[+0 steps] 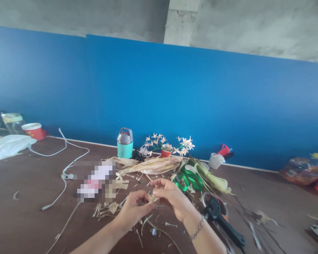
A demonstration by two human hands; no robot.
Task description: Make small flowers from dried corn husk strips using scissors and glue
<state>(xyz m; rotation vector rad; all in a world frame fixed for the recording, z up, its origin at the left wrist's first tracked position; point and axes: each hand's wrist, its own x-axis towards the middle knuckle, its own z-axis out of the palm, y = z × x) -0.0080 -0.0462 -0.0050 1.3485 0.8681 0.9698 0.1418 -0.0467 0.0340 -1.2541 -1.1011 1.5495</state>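
Observation:
My left hand (pixel 137 206) is closed in a pinch on a small pale piece of dried husk (pixel 152 199). Thumb and fingers of my right hand (pixel 169 195) meet at the same piece from the other side, also closed. The piece is too small to make out its exact shape. Below and around both hands lie cut strips of dried husk (pixel 110 209) and thin scraps. Beyond them stretches a heap of long dried husks (pixel 155 165). Green ribbon (pixel 192 180) lies behind my right hand.
White flowers (pixel 184 146) on green stems stand by a red cup (pixel 166 151) at the back, near a turquoise flask (pixel 124 148). A black-handled tool (pixel 225 222) lies right of my right wrist. White cables (pixel 66 169) cross the left side. A blue partition (pixel 159 91) bounds the table.

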